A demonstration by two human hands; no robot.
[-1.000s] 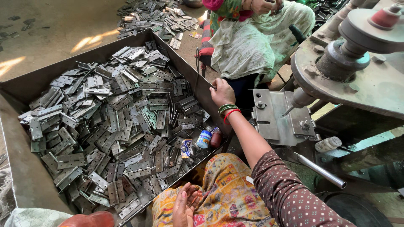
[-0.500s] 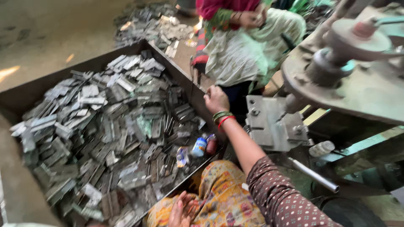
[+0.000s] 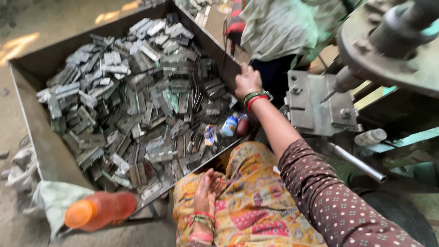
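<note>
Item one, right hand (image 3: pixel 247 81): I see it stretched out to the far right rim of the metal tray (image 3: pixel 31 93), fingers partly curled and laid over the rim's edge. It rests on the rim and holds nothing loose; green and red bangles sit at the wrist.

Item two, left hand (image 3: pixel 206 190): I see it lying palm up on the patterned cloth (image 3: pixel 256 201) over the lap, fingers loosely spread, nothing in it. It lies just beside the tray's near edge.

Item three, tray contents: a dense heap of grey metal hinges (image 3: pixel 137 96) fills the tray. Two small bottles (image 3: pixel 230 126) and a small packet (image 3: pixel 210 135) lie among the hinges at the near right corner, below the right wrist.

Item four, surroundings: an orange plastic bottle (image 3: pixel 98 210) lies on the ground at the tray's near left corner. A metal press plate (image 3: pixel 320 103) stands just right of the right forearm. Another person in pale clothing (image 3: pixel 283 27) sits beyond the tray.
</note>
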